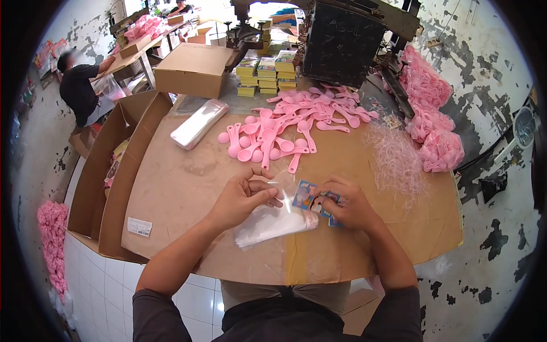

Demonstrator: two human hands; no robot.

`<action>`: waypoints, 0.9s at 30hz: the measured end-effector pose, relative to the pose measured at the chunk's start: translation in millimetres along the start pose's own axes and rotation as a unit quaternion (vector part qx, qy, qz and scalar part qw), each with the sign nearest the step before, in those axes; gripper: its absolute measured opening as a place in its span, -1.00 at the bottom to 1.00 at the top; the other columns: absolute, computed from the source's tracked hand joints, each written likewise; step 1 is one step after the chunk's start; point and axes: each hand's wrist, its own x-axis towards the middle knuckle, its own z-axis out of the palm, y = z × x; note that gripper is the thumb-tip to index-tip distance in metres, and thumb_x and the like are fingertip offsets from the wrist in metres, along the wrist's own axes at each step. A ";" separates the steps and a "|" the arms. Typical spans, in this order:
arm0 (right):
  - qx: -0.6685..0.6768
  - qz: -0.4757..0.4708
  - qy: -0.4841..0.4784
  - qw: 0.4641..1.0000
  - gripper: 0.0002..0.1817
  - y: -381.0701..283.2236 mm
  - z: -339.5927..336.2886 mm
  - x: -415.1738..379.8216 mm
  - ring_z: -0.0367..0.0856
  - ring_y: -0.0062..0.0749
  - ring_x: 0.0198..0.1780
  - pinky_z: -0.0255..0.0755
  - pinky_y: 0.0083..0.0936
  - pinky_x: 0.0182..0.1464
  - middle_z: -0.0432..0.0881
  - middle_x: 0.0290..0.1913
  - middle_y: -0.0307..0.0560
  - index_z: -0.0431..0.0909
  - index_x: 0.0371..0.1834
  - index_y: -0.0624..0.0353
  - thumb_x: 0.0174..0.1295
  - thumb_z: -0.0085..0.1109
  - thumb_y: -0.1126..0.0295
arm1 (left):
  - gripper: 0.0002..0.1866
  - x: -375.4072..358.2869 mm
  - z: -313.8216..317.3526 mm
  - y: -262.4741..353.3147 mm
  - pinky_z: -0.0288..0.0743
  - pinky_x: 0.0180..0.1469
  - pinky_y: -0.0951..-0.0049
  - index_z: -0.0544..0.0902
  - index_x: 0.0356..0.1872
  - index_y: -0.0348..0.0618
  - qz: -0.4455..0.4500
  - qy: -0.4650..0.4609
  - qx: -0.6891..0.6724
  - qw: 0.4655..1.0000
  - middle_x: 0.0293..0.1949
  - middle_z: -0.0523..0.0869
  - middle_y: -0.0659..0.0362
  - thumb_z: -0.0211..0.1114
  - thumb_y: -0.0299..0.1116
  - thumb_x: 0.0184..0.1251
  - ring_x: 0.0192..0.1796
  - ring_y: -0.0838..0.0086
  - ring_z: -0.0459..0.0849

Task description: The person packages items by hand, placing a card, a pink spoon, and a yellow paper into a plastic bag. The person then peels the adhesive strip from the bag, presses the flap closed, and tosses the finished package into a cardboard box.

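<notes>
My right hand (343, 200) grips a blue printed card (305, 194) over the front middle of the cardboard-covered table (182, 171). My left hand (249, 196) is raised to the left of the card, its fingers curled at the edge of a clear plastic bag (280, 185). Below both hands lies a stack of clear plastic bags (268, 227). Just beyond my hands is a heap of pink plastic scoops (285, 122).
Another bag bundle (199, 124) lies at the back left. Behind stand card stacks (268, 71), a cardboard box (191, 65) and a black machine (342, 43). An open carton (114, 194) borders the left; pink bundles (439, 148) are right. A person (80, 91) works far left.
</notes>
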 end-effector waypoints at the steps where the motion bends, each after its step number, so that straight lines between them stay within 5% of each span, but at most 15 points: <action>1: 0.007 0.013 0.024 1.000 -0.68 -3.3 -0.8 0.8 0.71 -0.28 -0.13 0.57 -0.40 -0.05 0.71 -0.09 0.00 0.74 0.09 0.20 0.25 0.32 0.59 | -0.65 -0.3 1.6 -1.6 0.75 0.01 0.38 0.45 0.21 -0.27 0.000 -0.001 0.001 1.000 -0.08 0.85 -0.09 0.35 -0.53 0.52 -0.04 0.35 0.86; 5: 0.185 0.054 0.175 0.966 -0.65 -7.2 16.5 4.9 0.71 -0.32 -0.13 0.55 -0.42 -0.04 0.75 -0.08 -0.03 0.73 0.13 0.18 0.27 0.34 0.56 | -0.58 -3.0 7.9 -0.8 0.74 0.01 0.40 0.44 0.24 -0.31 -0.007 -0.009 0.026 1.000 -0.10 0.86 -0.08 0.40 -0.54 0.48 -0.03 0.40 0.86; 8: 0.191 0.057 0.169 0.965 -0.64 -7.5 16.0 4.3 0.70 -0.34 -0.12 0.54 -0.43 -0.03 0.77 -0.03 -0.06 0.72 0.15 0.19 0.27 0.35 0.55 | -0.56 -3.8 9.5 -2.7 0.71 -0.01 0.48 0.44 0.25 -0.33 -0.003 -0.010 0.047 0.999 -0.11 0.87 -0.07 0.42 -0.54 0.47 -0.04 0.43 0.86; 17: -0.075 -0.045 0.066 0.994 -0.60 -20.7 6.1 4.3 0.64 -0.39 -0.28 0.51 -0.46 -0.22 0.69 -0.21 -0.09 0.76 0.16 0.10 0.22 0.38 0.57 | -0.51 -9.3 18.6 -4.7 0.70 0.00 0.48 0.47 0.33 -0.32 0.022 -0.018 0.116 0.993 -0.13 0.86 -0.03 0.42 -0.57 0.45 -0.05 0.42 0.87; 23: 0.030 -0.040 0.179 0.983 -0.59 -14.4 13.6 4.6 0.64 -0.38 -0.29 0.52 -0.43 -0.23 0.66 -0.23 -0.10 0.77 0.16 0.11 0.22 0.36 0.60 | -0.53 -9.0 19.7 -2.9 0.73 0.04 0.44 0.47 0.31 -0.36 0.009 -0.008 0.090 0.996 -0.13 0.86 -0.04 0.40 -0.59 0.45 -0.03 0.36 0.87; 27: -0.024 -0.054 0.094 0.994 -0.59 -19.7 6.8 4.1 0.68 -0.37 -0.21 0.56 -0.43 -0.17 0.67 -0.24 -0.09 0.77 0.17 0.11 0.24 0.36 0.60 | -0.51 -8.3 19.0 -5.0 0.74 0.03 0.47 0.48 0.33 -0.37 0.027 -0.003 0.079 0.997 -0.12 0.86 -0.04 0.41 -0.59 0.45 -0.03 0.40 0.86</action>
